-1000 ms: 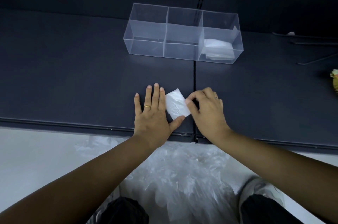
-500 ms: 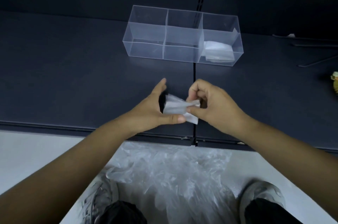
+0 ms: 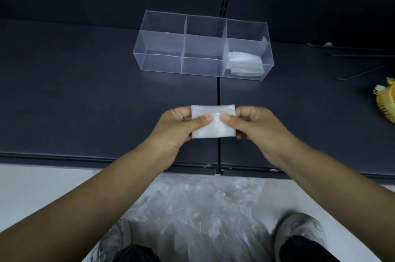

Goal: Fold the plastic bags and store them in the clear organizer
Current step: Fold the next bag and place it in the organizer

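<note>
both hands (image 3: pixel 181 124) (image 3: pixel 254 125) pinch the unmarked folded bag (image 3: pixel 212 128).

no readable text, no labels, no brands, no numbers anywhere in view

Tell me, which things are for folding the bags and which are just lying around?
For the job: folded bag held by the left hand and right hand; clear organizer; stored bags in its right compartment; loose bags on the floor.
Just lying about: yellow-orange thing at the right edge; thin dark rods.
</note>
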The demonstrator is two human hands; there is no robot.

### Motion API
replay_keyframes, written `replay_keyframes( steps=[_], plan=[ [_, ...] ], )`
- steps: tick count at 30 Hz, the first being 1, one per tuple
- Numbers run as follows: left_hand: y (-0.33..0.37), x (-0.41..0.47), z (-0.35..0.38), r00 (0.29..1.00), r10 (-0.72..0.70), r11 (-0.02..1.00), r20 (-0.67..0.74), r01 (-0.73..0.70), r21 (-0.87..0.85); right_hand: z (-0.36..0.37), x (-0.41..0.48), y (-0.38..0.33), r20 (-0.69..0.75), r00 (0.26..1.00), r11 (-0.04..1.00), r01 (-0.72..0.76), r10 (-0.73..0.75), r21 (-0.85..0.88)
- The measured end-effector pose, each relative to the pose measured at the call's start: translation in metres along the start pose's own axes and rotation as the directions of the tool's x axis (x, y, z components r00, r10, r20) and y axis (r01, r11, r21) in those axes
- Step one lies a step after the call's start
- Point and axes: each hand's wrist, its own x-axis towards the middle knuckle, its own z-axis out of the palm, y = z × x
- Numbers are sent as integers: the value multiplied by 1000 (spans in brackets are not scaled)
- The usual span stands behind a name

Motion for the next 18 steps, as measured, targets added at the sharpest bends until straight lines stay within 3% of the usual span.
replay_keyframes(
  steps=[4, 7, 8, 10, 12, 15, 18],
  plan=[
    [4, 8, -8, 979, 134, 990, -155, -125, 64, -25, 26, -20, -199, 977, 996, 77, -82, -34],
    [-4, 12, -24, 931, 327, 903, -160, -258, 343, -62, 72, -45, -414, 892, 983, 149, -180, -106],
    [-10, 12, -28, 913, 392, 824, -115, -292, 486, -73, 88, -50, -459, 865, 977, 145, -203, -159],
    [-26, 11, -32, 880, 473, 572, 25, -329, 752, -88, 119, -50, -501, 832, 945, 81, -239, -317],
    [-45, 10, -35, 894, 422, 314, 154, -303, 900, -96, 141, -43, -521, 816, 860, -62, -249, -507],
    [-60, 6, -37, 900, 363, -23, 243, -252, 967, -96, 154, -37, -566, 773, 685, -248, -287, -685],
    [-63, 3, -38, 901, 333, -173, 280, -233, 957, -94, 155, -40, -540, 760, 598, -255, -362, -760]
  ],
)
